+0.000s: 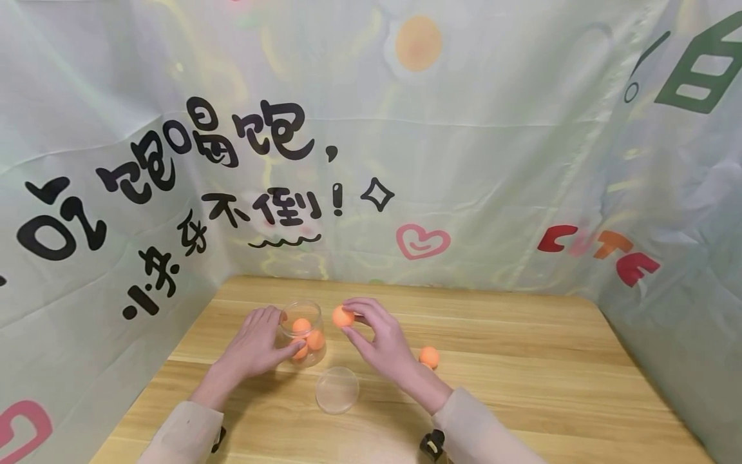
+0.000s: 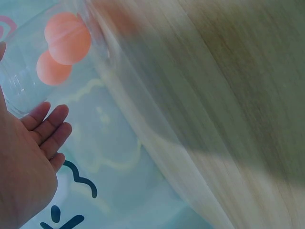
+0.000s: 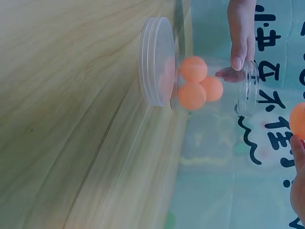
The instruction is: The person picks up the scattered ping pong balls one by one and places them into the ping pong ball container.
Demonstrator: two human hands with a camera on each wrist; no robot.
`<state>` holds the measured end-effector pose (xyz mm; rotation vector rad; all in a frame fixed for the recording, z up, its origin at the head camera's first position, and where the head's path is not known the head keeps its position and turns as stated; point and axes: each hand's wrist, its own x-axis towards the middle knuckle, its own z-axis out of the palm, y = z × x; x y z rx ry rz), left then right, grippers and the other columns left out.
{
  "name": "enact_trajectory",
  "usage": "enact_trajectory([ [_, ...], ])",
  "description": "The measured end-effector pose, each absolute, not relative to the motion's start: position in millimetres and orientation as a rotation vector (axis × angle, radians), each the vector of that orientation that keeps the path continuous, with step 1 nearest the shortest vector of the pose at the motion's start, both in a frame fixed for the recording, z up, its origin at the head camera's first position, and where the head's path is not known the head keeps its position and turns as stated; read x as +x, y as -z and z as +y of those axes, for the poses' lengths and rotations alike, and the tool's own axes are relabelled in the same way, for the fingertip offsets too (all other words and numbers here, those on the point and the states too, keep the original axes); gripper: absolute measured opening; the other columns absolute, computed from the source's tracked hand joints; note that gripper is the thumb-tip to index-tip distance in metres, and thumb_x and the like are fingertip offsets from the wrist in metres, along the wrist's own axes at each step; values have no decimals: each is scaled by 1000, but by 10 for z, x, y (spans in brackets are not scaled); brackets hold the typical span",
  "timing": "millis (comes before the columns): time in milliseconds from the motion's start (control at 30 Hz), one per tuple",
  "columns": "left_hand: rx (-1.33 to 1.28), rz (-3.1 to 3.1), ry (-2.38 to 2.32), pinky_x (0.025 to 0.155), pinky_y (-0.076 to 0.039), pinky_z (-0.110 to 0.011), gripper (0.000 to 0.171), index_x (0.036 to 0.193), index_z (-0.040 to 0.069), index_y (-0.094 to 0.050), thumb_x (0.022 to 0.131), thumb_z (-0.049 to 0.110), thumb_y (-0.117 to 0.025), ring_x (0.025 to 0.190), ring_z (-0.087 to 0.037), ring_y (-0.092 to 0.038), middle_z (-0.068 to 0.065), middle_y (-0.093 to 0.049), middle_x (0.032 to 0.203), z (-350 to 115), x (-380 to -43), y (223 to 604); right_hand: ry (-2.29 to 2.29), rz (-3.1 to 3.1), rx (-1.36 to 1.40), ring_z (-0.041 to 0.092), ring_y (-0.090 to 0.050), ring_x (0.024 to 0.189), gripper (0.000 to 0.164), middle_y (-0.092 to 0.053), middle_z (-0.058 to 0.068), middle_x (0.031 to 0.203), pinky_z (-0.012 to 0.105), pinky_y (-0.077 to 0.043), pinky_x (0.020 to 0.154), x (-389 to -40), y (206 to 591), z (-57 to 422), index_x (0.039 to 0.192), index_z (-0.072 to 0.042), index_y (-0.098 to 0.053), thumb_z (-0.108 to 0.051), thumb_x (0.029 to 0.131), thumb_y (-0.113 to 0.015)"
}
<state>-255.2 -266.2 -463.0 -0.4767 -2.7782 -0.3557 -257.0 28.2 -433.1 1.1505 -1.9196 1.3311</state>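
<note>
Gripping the clear jar point(image 1: 315, 320) on the desk point(image 1: 498, 406) with the left hand point(image 1: 255, 341), curved widely around its side; pinching an orange ball point(image 1: 342, 316) near it with the right hand point(image 1: 381, 336), parted ball-wide.

Looks forward and down from the head, well back, taking in the far edge and both far corners of the desk point(image 1: 510, 386). From the left wrist, tipped, peers close past the left hand point(image 2: 28, 164) toward the far edge; from the right wrist, turned sideways, looks low toward that edge's left part, sharing the jar point(image 3: 231, 98) with both other views and the lid point(image 3: 157, 62) with the head's.
</note>
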Motion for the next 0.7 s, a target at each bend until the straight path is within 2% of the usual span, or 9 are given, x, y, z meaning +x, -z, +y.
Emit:
enact_trajectory([
  [433,-471,-2783,356,110,-38,-54,73,120,1,-59,90,66,-68,115,-35,-54,-11,-59,113,-2645,-2554,4637,-1339,-1972,1160,26,-65,120,34,-64,13,129,23,-55,97,-2647,4351,122,126,1,-64,-1,94,-74],
  [700,-486,-2764,363,106,-40,-55,73,119,-2,-59,90,64,-69,111,-35,-54,-11,-59,110,-2651,-2547,4615,-1335,-2021,1160,25,-64,122,34,-63,13,132,27,-56,97,-2692,4361,22,129,2,-62,-3,96,-72],
])
